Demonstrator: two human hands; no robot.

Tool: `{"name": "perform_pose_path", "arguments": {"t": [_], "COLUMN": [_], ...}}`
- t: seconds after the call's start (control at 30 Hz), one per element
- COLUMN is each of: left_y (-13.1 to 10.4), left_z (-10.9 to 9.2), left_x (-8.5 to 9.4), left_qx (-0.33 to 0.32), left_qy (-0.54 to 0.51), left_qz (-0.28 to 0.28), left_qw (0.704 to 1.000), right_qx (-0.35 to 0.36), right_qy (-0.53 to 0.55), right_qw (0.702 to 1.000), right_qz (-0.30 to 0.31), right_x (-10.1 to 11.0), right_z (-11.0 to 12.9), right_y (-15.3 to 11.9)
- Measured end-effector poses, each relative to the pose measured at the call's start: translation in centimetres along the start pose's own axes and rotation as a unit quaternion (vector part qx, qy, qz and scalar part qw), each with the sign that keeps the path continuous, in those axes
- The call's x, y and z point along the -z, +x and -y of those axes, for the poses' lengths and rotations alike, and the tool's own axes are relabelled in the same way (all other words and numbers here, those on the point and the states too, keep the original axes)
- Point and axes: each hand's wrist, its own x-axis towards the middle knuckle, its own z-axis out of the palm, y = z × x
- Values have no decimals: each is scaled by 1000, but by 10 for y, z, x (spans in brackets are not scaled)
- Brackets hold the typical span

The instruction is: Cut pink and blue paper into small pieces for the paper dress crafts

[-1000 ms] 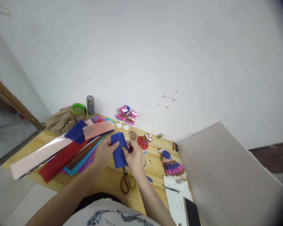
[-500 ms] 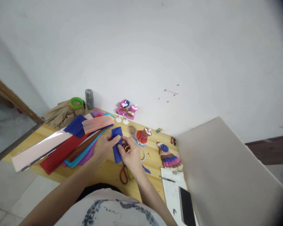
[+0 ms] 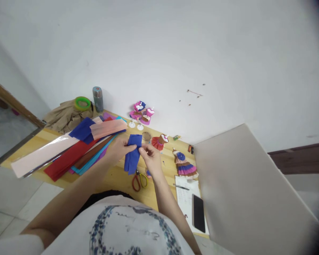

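A folded piece of dark blue crepe paper (image 3: 132,157) hangs over the wooden table (image 3: 114,179). My left hand (image 3: 119,148) pinches its upper left edge. My right hand (image 3: 152,160) pinches its upper right edge, fingertips close together. Below the paper lie scissors (image 3: 138,180) with red and yellow handles. To the left is a fan of long crepe paper sheets (image 3: 69,154) in pink, red, blue, brown and teal.
Small paper-dress dolls stand at the back: a pink pair (image 3: 141,114), a red one (image 3: 158,141) and a striped one (image 3: 183,164). A notepad with a pen (image 3: 183,193) and a black phone (image 3: 199,212) lie right. A large grey board (image 3: 244,191) leans on the right. A green tape roll (image 3: 82,103) and a grey can (image 3: 97,98) stand behind.
Both hands have lifted the blue paper a little and let it hang unfolded lengthwise. The camera has tilted, so everything sits higher in the frame.
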Motion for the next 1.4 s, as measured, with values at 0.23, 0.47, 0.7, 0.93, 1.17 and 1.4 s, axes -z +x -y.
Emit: {"name": "perform_pose_path", "arguments": {"t": [0.23,0.47,0.7,0.93,1.17,1.4], "left_y": [-7,-9,-10,-12,-14,-15], "left_z": [-1,7,19,26,18,8], "left_x": [-9,-7,1,0,-1,-2], "left_qx": [19,68,68,64,68,51], "left_qy": [21,-16,-38,-50,-73,-90], "left_qz": [19,11,47,33,27,18], "left_qw": [999,998,996,996,995,994], "right_qx": [-17,-39,-40,-45,-44,-57], "right_qy": [37,74,44,45,65,86], "right_qw": [997,996,998,997,997,995], "right_qz": [-70,-45,-38,-31,7,1], "right_x": [-4,-2,3,-1,-2,-5], "right_z": [2,-1,-6,-4,-3,-2], "right_y": [0,-1,0,0,-4,-4]}}
